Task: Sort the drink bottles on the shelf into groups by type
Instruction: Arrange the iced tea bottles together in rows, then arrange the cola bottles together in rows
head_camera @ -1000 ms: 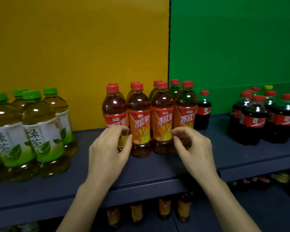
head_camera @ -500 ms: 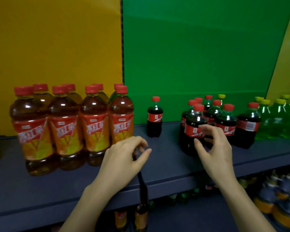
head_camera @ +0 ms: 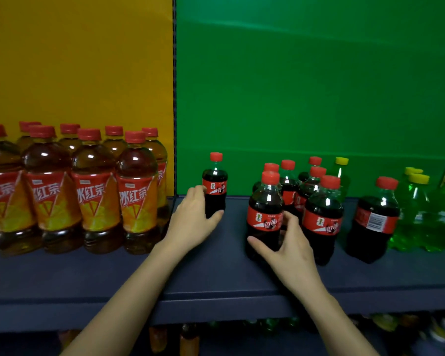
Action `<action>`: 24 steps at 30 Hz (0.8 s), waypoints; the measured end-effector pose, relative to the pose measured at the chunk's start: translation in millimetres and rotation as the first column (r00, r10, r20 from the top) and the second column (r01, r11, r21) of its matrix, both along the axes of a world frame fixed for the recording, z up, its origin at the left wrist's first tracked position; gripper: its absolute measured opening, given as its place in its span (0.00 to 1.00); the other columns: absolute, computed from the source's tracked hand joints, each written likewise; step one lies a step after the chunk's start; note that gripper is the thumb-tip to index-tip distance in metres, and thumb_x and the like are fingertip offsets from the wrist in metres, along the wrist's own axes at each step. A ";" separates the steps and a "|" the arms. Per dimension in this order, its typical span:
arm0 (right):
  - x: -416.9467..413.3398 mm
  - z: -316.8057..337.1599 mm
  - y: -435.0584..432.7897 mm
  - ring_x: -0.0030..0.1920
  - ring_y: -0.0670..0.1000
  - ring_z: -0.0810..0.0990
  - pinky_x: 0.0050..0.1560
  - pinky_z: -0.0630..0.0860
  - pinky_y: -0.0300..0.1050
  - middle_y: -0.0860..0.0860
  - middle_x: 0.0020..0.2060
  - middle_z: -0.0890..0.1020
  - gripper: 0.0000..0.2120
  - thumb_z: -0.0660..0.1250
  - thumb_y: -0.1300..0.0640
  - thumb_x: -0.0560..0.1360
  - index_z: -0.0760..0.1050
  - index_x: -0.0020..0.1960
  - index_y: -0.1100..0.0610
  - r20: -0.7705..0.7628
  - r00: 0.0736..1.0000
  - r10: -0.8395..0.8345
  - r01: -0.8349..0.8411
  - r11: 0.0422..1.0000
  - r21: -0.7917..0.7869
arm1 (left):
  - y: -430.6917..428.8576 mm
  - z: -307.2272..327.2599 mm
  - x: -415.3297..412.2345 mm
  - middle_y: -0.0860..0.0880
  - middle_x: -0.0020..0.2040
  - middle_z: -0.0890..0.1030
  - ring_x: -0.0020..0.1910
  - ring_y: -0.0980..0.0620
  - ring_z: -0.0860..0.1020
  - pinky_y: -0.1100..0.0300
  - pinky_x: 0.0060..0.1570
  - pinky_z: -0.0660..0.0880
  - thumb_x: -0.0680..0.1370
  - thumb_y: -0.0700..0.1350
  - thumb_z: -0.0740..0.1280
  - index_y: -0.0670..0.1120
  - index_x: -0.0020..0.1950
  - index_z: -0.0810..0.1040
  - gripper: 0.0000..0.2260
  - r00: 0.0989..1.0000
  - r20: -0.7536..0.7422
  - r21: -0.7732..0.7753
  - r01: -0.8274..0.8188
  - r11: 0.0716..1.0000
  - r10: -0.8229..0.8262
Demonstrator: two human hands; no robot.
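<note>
Two hands are set on cola bottles on the dark shelf [head_camera: 216,276]. The lone cola bottle [head_camera: 214,187] is taken as the landmark: it stands upright and alone towards the back of the shelf, in front of the green panel [head_camera: 306,86].

The left hand [head_camera: 193,222] is clamped on this bottle's lower half. Its fingers are wrapped round the bottle's left side and its thumb is laid against the base at the front.

To the right of the lone cola bottle, and nearer the shelf's front edge, a cola cluster [head_camera: 316,199] of red-capped bottles is packed close together. The front cola bottle [head_camera: 265,214] of that cluster is gripped by the right hand [head_camera: 285,242]. The thumb is pressed on the bottle's lower left and the fingers are curled against its right side, between it and its neighbour.

Further right of the landmark, just apart from the cluster, a barcode cola bottle [head_camera: 375,219] is turned with its barcode outward. Beyond it the green soda bottles [head_camera: 416,217] with yellow caps are grouped. One more yellow-capped bottle [head_camera: 341,173] is seen behind the cluster.

To the left of the lone cola bottle, well apart from it, the iced tea bottles [head_camera: 93,196] are lined up in rows before the yellow panel [head_camera: 75,60].
</note>
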State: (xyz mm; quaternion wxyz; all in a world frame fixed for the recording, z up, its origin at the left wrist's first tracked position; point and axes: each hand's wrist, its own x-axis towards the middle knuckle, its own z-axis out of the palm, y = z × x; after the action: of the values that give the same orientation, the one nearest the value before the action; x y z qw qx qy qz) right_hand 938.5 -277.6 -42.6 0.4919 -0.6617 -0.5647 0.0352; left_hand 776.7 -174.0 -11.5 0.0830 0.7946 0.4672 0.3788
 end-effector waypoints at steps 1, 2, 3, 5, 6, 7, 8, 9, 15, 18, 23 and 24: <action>-0.6 -0.7 1.8 0.59 0.49 0.74 0.59 0.71 0.46 0.47 0.59 0.75 0.35 0.74 0.46 0.66 0.61 0.66 0.53 0.010 1.000 -0.001 0.001 1.000 -0.004 | 6.7 1.1 4.8 0.45 0.68 0.68 0.66 0.45 0.69 0.52 0.62 0.68 0.75 0.51 0.67 0.43 0.70 0.60 0.28 1.000 0.022 -0.033 -0.019 0.999 0.019; -1.3 -1.4 3.2 0.60 0.49 0.74 0.58 0.70 0.44 0.47 0.59 0.75 0.35 0.74 0.45 0.66 0.62 0.66 0.53 0.016 1.000 -0.004 0.004 1.000 -0.002 | 12.7 2.1 9.2 0.44 0.70 0.66 0.67 0.44 0.67 0.51 0.63 0.66 0.75 0.50 0.68 0.42 0.71 0.58 0.31 0.998 0.054 -0.068 -0.030 0.997 0.033; -1.7 -1.8 4.0 0.60 0.49 0.74 0.57 0.70 0.44 0.47 0.59 0.75 0.34 0.74 0.45 0.66 0.62 0.65 0.53 0.020 1.000 -0.006 0.006 1.000 0.004 | 19.0 2.0 13.0 0.43 0.71 0.64 0.69 0.43 0.66 0.51 0.64 0.65 0.74 0.49 0.69 0.42 0.72 0.56 0.33 0.995 0.090 -0.105 -0.033 0.994 0.042; -1.1 -2.1 4.9 0.59 0.49 0.74 0.57 0.70 0.45 0.45 0.56 0.75 0.32 0.74 0.45 0.66 0.63 0.64 0.52 0.012 1.000 0.001 -0.001 1.000 0.014 | 31.2 0.6 19.1 0.42 0.72 0.64 0.69 0.42 0.65 0.52 0.65 0.64 0.73 0.48 0.71 0.40 0.73 0.54 0.37 0.986 0.161 -0.192 -0.017 0.981 0.049; -0.5 -2.4 5.4 0.59 0.49 0.75 0.57 0.71 0.45 0.44 0.55 0.75 0.32 0.74 0.45 0.66 0.64 0.64 0.51 0.002 1.000 0.010 -0.010 1.000 0.010 | 37.9 -1.0 21.3 0.41 0.72 0.64 0.69 0.42 0.65 0.51 0.65 0.64 0.71 0.48 0.72 0.40 0.73 0.53 0.39 0.979 0.200 -0.242 0.004 0.970 0.045; -0.6 -2.1 5.3 0.58 0.49 0.75 0.58 0.71 0.46 0.43 0.54 0.75 0.31 0.74 0.44 0.66 0.64 0.63 0.50 -0.006 1.000 0.025 -0.025 1.000 0.002 | 44.8 -2.5 23.3 0.41 0.71 0.65 0.69 0.42 0.66 0.51 0.66 0.64 0.70 0.48 0.74 0.40 0.73 0.51 0.41 0.970 0.239 -0.286 0.030 0.958 0.041; -1.2 -1.9 5.9 0.58 0.49 0.75 0.59 0.71 0.47 0.43 0.54 0.76 0.31 0.74 0.44 0.65 0.64 0.63 0.50 -0.011 0.999 0.041 -0.041 0.999 -0.007 | 51.0 -3.5 24.9 0.41 0.71 0.66 0.68 0.42 0.67 0.50 0.66 0.64 0.69 0.48 0.75 0.40 0.73 0.51 0.43 0.961 0.272 -0.321 0.052 0.946 0.039; -2.3 -1.8 6.8 0.58 0.49 0.75 0.59 0.71 0.49 0.43 0.55 0.76 0.31 0.74 0.43 0.65 0.64 0.63 0.49 -0.013 0.998 0.059 -0.059 0.998 -0.015 | 56.4 -4.0 26.4 0.41 0.70 0.67 0.68 0.42 0.68 0.50 0.67 0.65 0.68 0.48 0.75 0.40 0.73 0.51 0.44 0.952 0.303 -0.344 0.072 0.936 0.038; -21.8 -1.1 18.7 0.62 0.47 0.73 0.63 0.69 0.51 0.43 0.60 0.75 0.33 0.73 0.43 0.65 0.63 0.66 0.48 -0.018 0.988 0.151 -0.152 0.988 -0.017 | 66.7 -8.1 26.5 0.44 0.63 0.73 0.58 0.52 0.71 0.60 0.54 0.66 0.71 0.43 0.72 0.40 0.65 0.64 0.27 0.908 0.417 -0.351 0.212 0.912 -0.051; -32.7 1.3 32.5 0.64 0.47 0.70 0.64 0.67 0.46 0.44 0.63 0.73 0.33 0.72 0.46 0.68 0.61 0.67 0.51 -0.014 0.982 0.187 -0.187 0.982 -0.025 | 66.3 -7.7 19.8 0.45 0.60 0.73 0.57 0.52 0.71 0.61 0.53 0.66 0.73 0.42 0.71 0.40 0.64 0.63 0.25 0.918 0.390 -0.328 0.208 0.921 -0.068; -45.8 2.7 62.4 0.67 0.50 0.67 0.61 0.62 0.37 0.51 0.66 0.68 0.35 0.70 0.54 0.72 0.55 0.71 0.58 -0.084 0.972 0.219 -0.225 0.972 -0.067 | 64.9 -11.8 9.2 0.45 0.58 0.73 0.55 0.52 0.71 0.61 0.53 0.67 0.73 0.41 0.70 0.43 0.56 0.58 0.22 0.916 0.401 -0.321 0.161 0.933 -0.021; -46.9 2.7 69.0 0.67 0.51 0.67 0.63 0.62 0.38 0.53 0.67 0.67 0.35 0.70 0.55 0.72 0.54 0.71 0.59 -0.103 0.972 0.212 -0.220 0.973 -0.072 | 65.0 -12.5 7.8 0.44 0.59 0.74 0.55 0.52 0.71 0.61 0.54 0.67 0.73 0.41 0.71 0.43 0.56 0.59 0.22 0.911 0.412 -0.324 0.166 0.932 -0.019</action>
State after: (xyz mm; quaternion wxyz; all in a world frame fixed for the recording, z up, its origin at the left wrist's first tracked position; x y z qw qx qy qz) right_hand 891.7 -208.6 -39.9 0.4834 -0.6139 -0.6073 0.1432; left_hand 784.5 -109.0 -24.0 0.3360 0.6933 0.4613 0.4399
